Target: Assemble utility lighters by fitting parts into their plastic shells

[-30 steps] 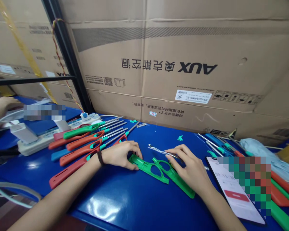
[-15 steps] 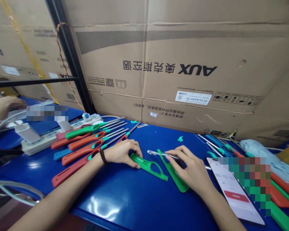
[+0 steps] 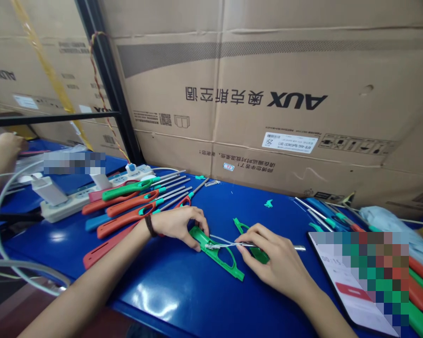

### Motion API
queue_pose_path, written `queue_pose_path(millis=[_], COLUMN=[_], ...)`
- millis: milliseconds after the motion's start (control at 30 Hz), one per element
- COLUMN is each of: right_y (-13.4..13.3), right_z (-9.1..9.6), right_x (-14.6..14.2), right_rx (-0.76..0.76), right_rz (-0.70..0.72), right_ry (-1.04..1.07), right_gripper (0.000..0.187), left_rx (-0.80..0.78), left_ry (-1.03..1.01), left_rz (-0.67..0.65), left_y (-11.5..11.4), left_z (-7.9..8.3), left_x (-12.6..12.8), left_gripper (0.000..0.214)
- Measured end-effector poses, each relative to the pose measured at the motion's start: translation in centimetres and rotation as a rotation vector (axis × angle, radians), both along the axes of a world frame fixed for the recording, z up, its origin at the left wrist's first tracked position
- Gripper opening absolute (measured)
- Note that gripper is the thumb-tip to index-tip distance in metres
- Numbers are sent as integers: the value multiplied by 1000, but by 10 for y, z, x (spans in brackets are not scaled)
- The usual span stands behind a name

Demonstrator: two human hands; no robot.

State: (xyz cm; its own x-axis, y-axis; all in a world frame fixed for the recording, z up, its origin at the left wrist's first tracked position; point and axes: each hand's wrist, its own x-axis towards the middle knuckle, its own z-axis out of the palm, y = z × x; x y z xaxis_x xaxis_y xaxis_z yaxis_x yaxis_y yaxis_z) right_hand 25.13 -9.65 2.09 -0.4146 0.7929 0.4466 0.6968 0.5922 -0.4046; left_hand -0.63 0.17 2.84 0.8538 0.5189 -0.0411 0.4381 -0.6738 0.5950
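My left hand (image 3: pixel 179 226) is closed on one half of a green lighter handle shell (image 3: pixel 223 259), its hollow inside facing up and its trigger loop pointing right. Between the fingers of my right hand (image 3: pixel 273 256) is a metal lighter tube (image 3: pixel 298 248) with thin pale wires (image 3: pixel 223 244) and a small light-coloured end piece (image 3: pixel 210 246). That end piece is over or touching the shell's hollow; which, I cannot tell. The other green shell half (image 3: pixel 260 255) lies on the table, partly hidden by my right hand.
Several assembled long-nosed lighters (image 3: pixel 125 206) lie left, by a power strip (image 3: pixel 65 206). A phone (image 3: pixel 348 281) and more lighters lie right. A small green trigger piece (image 3: pixel 268 203) sits behind my hands. Cardboard boxes (image 3: pixel 239 61) stand behind; another person's hand (image 3: pixel 7 143) is far left.
My right hand has brought the tube's wired end left and down to the shell. The shell in my left hand has tilted. The view has shifted slightly.
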Motion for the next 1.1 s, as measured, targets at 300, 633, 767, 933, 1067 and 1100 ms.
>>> queue_pose_path(millis=[300,633,767,933,1067,1100], right_y=[-1,-2,-2,-2,-1,-1], right_z=[1,-2,0,-2,-3,-2], right_x=[0,-2,-1,-2,-2,-2], right_rx=[92,42,36,47,66,73], right_rz=[-40,33,43,56,18,16], right_ry=[-26,-93,-103,-99,-63,-48], right_gripper=[14,13,13,13,14,14], left_rx=[-1,6,6,7,5,5], left_ry=[-11,19,16,14,7,7], left_rz=[-1,25,26,21,12,14], left_y=[0,0,1,1,1,1], left_z=[2,2,3,2,1,1], left_x=[-2,-3,-3,-3,-4,-4], left_gripper=[32,33,34,33,34,34])
